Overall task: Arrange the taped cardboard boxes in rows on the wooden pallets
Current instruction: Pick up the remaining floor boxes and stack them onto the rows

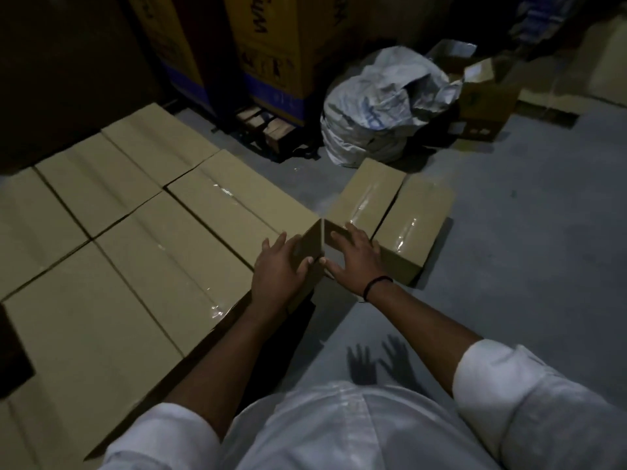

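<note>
Several taped cardboard boxes [142, 239] lie flat in rows on the left; the pallet beneath them is hidden. Two more taped boxes sit side by side on the floor to the right, the nearer-left one [369, 195] and its neighbour [415, 218]. My left hand [280, 269] rests with straight fingers against the dark end face of the outermost row box [237, 205]. My right hand [356, 256], fingers spread, lies on the near end of the left floor box. The corners of those two boxes almost meet between my hands.
A crumpled white woven sack [383, 106] stands behind the floor boxes, with an open cardboard carton [485, 96] beside it. Tall yellow and blue printed cartons [271, 45] line the back. Grey concrete floor [526, 249] stretches to the right.
</note>
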